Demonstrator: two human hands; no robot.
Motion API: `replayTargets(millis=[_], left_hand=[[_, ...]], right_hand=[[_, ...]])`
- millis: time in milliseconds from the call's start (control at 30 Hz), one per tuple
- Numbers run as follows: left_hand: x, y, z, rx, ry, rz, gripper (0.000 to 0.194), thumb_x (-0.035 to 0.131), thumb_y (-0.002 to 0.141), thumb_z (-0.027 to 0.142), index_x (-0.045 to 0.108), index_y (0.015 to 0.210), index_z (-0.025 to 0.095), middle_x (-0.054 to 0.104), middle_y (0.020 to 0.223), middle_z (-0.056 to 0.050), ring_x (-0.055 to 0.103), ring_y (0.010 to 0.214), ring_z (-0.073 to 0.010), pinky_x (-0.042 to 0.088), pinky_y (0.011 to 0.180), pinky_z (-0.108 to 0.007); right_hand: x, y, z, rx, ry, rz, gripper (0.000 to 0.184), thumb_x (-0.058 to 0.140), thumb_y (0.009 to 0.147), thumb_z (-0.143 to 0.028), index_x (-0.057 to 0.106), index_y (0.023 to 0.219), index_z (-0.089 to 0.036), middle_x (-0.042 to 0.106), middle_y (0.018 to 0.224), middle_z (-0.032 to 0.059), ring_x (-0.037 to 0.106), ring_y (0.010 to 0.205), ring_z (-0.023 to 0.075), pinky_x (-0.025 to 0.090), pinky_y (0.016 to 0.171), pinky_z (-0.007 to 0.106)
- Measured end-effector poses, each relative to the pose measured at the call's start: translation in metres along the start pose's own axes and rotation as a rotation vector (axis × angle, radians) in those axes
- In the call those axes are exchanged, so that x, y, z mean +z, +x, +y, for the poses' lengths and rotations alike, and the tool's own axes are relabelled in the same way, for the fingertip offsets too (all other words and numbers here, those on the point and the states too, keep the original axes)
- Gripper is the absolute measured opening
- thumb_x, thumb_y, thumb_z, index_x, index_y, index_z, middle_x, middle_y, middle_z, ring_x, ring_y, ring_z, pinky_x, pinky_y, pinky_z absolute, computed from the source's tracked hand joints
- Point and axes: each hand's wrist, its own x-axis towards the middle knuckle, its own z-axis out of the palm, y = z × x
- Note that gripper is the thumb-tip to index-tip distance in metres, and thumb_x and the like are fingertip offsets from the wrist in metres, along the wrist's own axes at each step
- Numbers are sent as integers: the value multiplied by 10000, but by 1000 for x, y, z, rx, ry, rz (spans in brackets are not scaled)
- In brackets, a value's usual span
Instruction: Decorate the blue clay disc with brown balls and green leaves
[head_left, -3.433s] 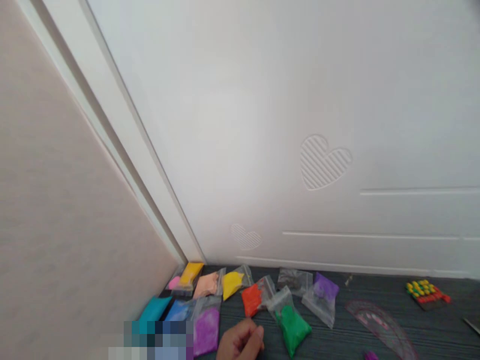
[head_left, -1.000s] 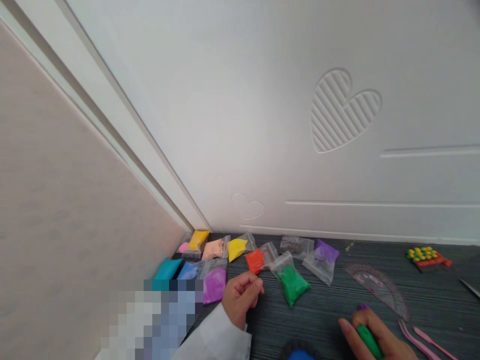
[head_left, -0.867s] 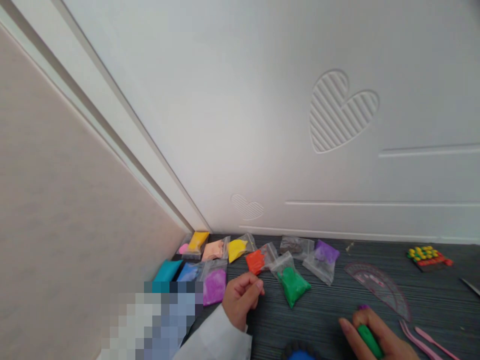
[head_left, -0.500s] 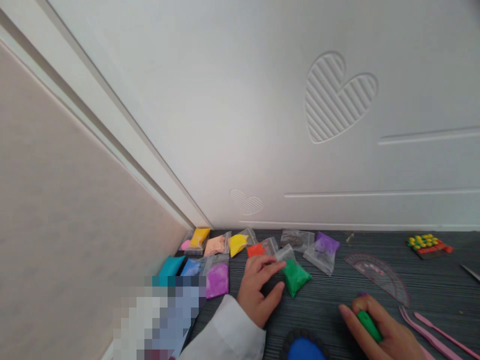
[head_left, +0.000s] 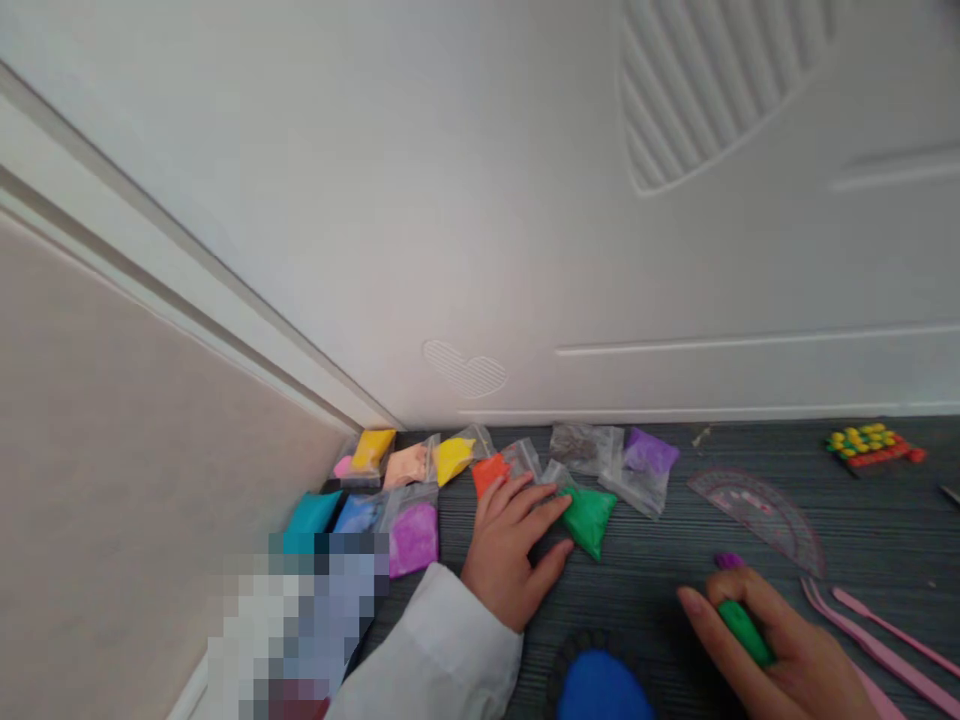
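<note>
My left hand (head_left: 514, 548), in a white sleeve, lies palm down on the dark table with its fingers spread. Its fingertips touch the near-left edge of a small bag of green clay (head_left: 589, 518), beside a bag of orange-red clay (head_left: 491, 472). On the right, my right hand (head_left: 780, 640) is closed around a thick green piece of clay (head_left: 744, 632). A small purple lump (head_left: 729, 560) shows just beyond its fingers. Between the hands, at the bottom edge, sits a blue oval piece with a dark bumpy rim (head_left: 606, 688), partly cut off.
Bags of yellow (head_left: 454, 460), magenta (head_left: 414, 538) and purple clay (head_left: 649, 452) line the back. A clear protractor (head_left: 757, 510), pink tweezers (head_left: 877, 650) and a thin pink tool (head_left: 896, 628) lie right. Behind them is a yellow-and-red clay piece (head_left: 870, 443). A white panel (head_left: 480, 200) rises behind.
The view has tilted downward, so the table sits higher in it. My left hand's fingers have spread flatter beside the green bag. My right hand keeps its hold on the green clay.
</note>
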Motion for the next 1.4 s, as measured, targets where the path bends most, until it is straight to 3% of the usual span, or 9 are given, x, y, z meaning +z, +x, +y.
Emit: replayTargets(millis=[233,1133,1400], left_hand=[[1,2,2,-23,-31,30,327,523,746,301,548,1065,234,580,1098,-5,397,1134,-179,250,997,-390],[0,3,3,-39,-55,109,223,568,712,230,593,932,205,637,944,-18,477,1040,-180,330,943,-383],[2,3,4,-38,-31,103,222,569,705,236,592,924,207,630,938,-2,489,1036,-174,340,941,-363]], right_hand=[[-7,-2,-9,52,-33,44,253,463,745,-461,466,673,-218,499,528,-44,484,440,72,365,428,176],[-9,1,-15,20,7,58,204,499,746,-399,455,668,-215,473,533,-59,461,439,64,355,457,186],[-14,3,-18,5,-77,115,246,477,748,-443,460,632,-227,457,479,-62,417,376,59,289,400,208]])
